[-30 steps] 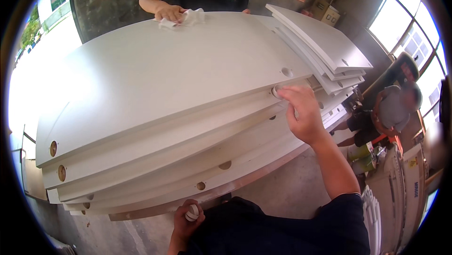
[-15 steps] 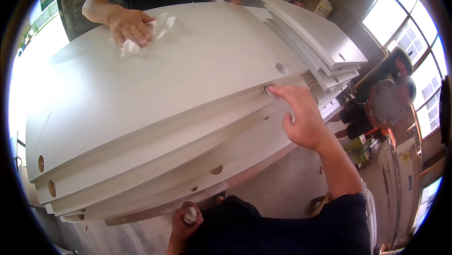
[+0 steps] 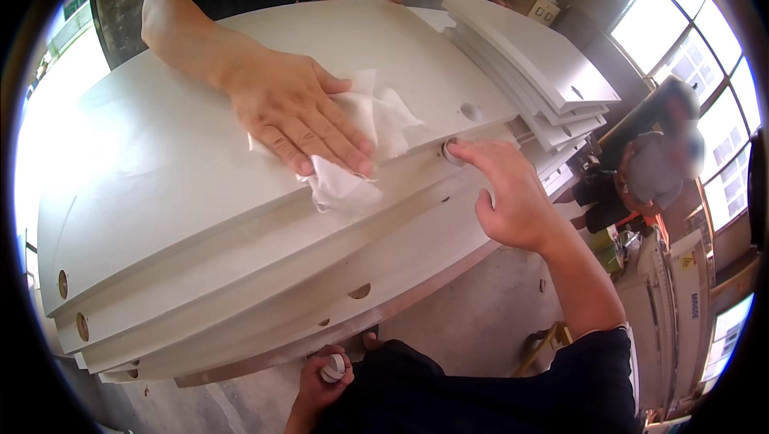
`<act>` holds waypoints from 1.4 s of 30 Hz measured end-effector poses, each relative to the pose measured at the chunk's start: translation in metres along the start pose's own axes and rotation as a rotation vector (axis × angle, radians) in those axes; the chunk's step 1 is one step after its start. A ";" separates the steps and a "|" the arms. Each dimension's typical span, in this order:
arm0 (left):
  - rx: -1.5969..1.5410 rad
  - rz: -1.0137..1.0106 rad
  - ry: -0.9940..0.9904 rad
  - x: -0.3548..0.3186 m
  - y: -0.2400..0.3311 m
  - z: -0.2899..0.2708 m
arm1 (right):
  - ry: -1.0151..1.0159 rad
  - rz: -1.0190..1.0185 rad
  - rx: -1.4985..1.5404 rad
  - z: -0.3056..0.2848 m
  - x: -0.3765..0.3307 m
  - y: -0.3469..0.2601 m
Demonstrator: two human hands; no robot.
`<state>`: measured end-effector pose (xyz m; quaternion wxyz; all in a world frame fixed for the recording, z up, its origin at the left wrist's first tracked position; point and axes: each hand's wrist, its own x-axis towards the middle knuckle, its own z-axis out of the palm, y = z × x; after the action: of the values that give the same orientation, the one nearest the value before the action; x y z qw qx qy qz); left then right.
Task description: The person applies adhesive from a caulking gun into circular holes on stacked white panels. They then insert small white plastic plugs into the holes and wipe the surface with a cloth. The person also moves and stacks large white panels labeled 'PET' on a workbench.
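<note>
Where the near, right-hand end of the second panel [image 3: 240, 248] juts out from under the one above it, a round fitting [image 3: 448, 155] sits at a hole, pale at its rim. How deep it is seated cannot be told, since fingertips cover part of it. Those belong to the right hand [image 3: 513, 197], which is partly open: its fingers reach forward with the tips on the fitting, while the thumb stands apart, touching nothing that shows. It seems to be pressing or turning rather than pinching. Done well, this likely calls for the piece to lie square in its hole and for pressure spread evenly round the rim, so that it does not tilt; a light feel across the edge would probably tell whether it is flush.

The left hand [image 3: 319, 382], low and near the body, is curled round a round white piece [image 3: 335, 364], well apart from the stack. Keeping it there seems sensible, clear of the painted faces.

Above lies the top panel [image 3: 160, 161], with an open hole [image 3: 471, 112] just beside the fitting. A co-worker's hand [image 3: 300, 109] lies flat on it over a white cloth [image 3: 344, 185], whose edge hangs past the rim; some care for that hand seems wise. Farther right, smaller white panels [image 3: 533, 45] are stacked.
</note>
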<state>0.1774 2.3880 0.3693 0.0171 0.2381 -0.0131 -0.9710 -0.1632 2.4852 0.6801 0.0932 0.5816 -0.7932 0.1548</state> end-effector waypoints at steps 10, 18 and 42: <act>0.141 0.023 -0.024 -0.005 -0.011 0.016 | 0.080 -0.008 0.033 0.014 0.000 0.006; 0.386 0.252 -0.061 -0.042 -0.002 0.035 | 0.325 0.024 0.101 0.027 -0.007 -0.011; 0.141 0.964 0.027 -0.192 -0.008 0.039 | 0.026 -0.523 1.023 0.082 0.070 -0.334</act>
<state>0.3289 2.4041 0.4926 0.4487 0.2182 -0.1873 -0.8462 0.1353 2.3012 0.6719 -0.1549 0.7275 -0.4461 0.4977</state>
